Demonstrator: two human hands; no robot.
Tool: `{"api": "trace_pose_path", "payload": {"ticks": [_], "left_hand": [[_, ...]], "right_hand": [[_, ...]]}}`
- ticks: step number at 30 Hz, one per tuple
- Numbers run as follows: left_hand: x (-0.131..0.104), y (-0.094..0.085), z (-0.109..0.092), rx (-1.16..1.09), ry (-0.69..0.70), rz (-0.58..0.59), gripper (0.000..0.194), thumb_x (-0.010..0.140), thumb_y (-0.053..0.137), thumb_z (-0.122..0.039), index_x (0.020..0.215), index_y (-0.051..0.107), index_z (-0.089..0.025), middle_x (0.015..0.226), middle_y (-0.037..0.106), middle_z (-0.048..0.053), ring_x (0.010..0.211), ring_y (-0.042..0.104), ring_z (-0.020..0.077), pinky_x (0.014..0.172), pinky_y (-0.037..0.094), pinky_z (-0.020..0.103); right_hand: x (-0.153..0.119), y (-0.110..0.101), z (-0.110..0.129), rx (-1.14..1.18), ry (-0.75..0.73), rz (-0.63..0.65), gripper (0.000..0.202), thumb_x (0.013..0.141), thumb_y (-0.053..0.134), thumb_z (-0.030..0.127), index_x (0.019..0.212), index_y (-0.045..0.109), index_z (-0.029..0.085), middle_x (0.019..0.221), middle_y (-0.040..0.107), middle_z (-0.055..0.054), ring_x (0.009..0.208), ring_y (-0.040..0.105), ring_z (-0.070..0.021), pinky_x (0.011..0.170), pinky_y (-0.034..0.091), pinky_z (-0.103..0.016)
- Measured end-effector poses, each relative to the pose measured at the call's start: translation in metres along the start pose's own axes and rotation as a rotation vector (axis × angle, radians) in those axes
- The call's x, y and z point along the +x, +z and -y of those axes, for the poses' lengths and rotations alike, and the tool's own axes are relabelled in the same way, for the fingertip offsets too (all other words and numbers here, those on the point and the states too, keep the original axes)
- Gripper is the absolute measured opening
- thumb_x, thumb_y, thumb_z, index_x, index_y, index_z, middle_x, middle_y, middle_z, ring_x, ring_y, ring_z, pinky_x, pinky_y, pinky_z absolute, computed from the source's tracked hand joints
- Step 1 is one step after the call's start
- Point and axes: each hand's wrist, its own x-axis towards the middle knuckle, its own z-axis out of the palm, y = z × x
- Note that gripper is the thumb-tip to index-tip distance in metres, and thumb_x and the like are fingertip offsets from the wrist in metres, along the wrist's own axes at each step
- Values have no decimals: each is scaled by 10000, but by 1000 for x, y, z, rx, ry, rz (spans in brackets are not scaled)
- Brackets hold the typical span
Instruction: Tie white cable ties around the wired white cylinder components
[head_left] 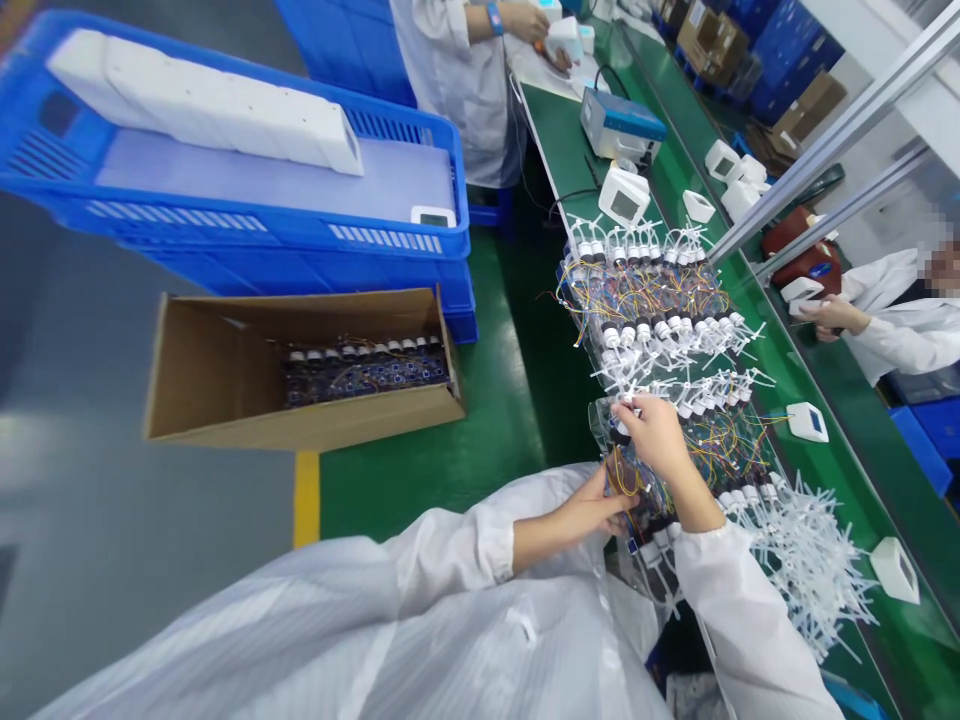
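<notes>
On the workbench at centre right, my right hand (656,435) pinches a small black-and-white cylindrical part with a white cross-shaped end (624,418). Just below it, the fingers of my left hand (600,505) close round a wired assembly with yellow wires (626,480); my fingertips are partly hidden there. Rows of similar wired cylinders (697,400) lie on clear plastic beside my right hand. Behind them, another tray of wired cylinders (645,290) has white ends along both sides. Loose white plastic strips (810,560) are heaped right of my right forearm.
An open cardboard box (300,425) with wired boards stands on the left, beside a blue crate (285,220) bearing white housings (202,100). White devices (808,422) sit along the green conveyor (847,500). Co-workers' hands (836,315) hold white pieces across the line and at the far end.
</notes>
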Motion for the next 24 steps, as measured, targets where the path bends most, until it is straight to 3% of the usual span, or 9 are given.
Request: {"api": "trace_pose_path", "payload": {"ticks": [4,8,13,18,24], "left_hand": [[2,-1,3,-1,12,-3,1070,819,991,-379,1690,373,-303,1273,788,117,875,799,246,679,584,317],[5,-2,8,-7,56,9,938,801,995,-367,1590,500,-260,1218,786,106,929,794,260,714,593,321],[4,-2,7,-3,91,28,983,826,957,-304,1657,430,-313,1213,761,79,958,782,262,740,605,333],[6,-5,9,6,88,24,980,838,940,-273,1668,420,-287,1125,772,63,916,776,243,746,592,321],[8,-10,17,-9,82,16,972,845,936,-276,1672,424,-289,1199,780,87,990,785,260,823,619,361]], "right_hand": [[1,-7,5,-84,27,111,373,1030,686,290,669,637,211,694,672,-17,714,593,-196,703,340,-304],[5,3,10,-156,20,178,344,1025,696,251,686,655,214,725,701,-25,724,604,-199,714,345,-305],[3,19,9,-214,93,93,301,1032,743,311,754,689,210,790,729,-48,747,619,-211,719,359,-317],[-2,21,-1,-82,34,-6,213,1052,709,301,857,709,217,872,755,-41,809,648,-213,766,407,-309],[3,27,-2,-60,69,-38,310,1050,734,391,805,675,211,851,750,-59,812,659,-226,780,433,-315]]}}
